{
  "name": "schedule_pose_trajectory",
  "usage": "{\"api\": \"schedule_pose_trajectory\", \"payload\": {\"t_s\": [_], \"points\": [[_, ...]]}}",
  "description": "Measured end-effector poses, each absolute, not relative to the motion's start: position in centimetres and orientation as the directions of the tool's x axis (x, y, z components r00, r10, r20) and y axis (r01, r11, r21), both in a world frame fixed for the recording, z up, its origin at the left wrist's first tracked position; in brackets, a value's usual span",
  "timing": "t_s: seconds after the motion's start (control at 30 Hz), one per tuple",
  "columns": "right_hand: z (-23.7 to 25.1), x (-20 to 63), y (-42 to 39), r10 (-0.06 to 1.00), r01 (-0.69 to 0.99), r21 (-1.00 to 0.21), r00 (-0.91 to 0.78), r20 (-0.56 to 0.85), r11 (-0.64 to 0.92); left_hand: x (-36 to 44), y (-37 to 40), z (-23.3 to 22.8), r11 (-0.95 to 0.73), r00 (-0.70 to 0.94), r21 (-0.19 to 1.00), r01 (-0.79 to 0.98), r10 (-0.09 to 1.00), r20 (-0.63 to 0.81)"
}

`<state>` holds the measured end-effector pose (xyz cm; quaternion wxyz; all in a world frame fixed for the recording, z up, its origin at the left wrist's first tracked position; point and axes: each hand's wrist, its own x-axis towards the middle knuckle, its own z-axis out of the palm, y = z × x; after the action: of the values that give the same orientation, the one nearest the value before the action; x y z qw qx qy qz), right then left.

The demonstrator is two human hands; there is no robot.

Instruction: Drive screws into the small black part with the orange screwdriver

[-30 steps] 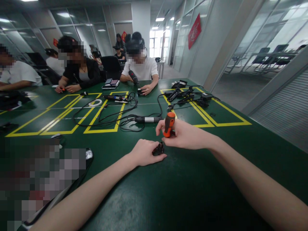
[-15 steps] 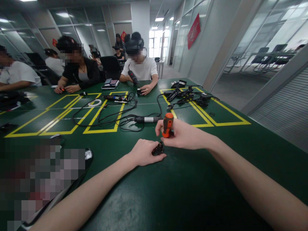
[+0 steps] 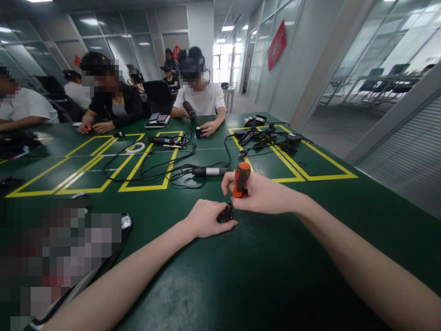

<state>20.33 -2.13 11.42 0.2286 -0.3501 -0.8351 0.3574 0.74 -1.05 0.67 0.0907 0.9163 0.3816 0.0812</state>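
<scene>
**Barely a twist: the orange handle tips while the small black part stays pinned**

Compared with a second ago, little has shifted. The right hand has kept its fist around the screwdriver, but the handle's rounded orange cap now leans a shade to the right, where half a second ago it stood nearly upright. The left hand has not moved off the table; its fingers are closed over a small black part, pressing it to the tabletop just below the tool. Both hands sit close together, almost touching, near the middle of the table's near half.

The screwdriver handle is stubby and barrel-shaped, orange with a dark grip band, and looks like moulded plastic or rubber. Its shaft is hidden behind the fingers. The black part is squat with a short round neck on top; finer detail is too small to tell. The tabletop is a smooth, dark green mat with a dull sheen, marked with yellow tape rectangles. Beyond the hands lies a slim tool with a metal barrel amid loose black cables. Other people sit at the far side, their hands on the table.
</scene>
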Motion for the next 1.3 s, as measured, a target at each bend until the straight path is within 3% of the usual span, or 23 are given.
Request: {"api": "schedule_pose_trajectory", "payload": {"t_s": [0.87,1.3], "points": [[10.9,20.11,-1.79,0.743,0.459,-0.753,-0.667,0.059,0.471,0.82,-1.1,0.55,-0.689,0.692,0.222,0.69,0.718,0.076],[11.21,20.03,-2.07,0.77,0.466,-0.73,-0.625,0.129,0.5,0.89,-1.04,0.51,-0.683,0.684,0.208,0.7,0.725,0.076]]}}
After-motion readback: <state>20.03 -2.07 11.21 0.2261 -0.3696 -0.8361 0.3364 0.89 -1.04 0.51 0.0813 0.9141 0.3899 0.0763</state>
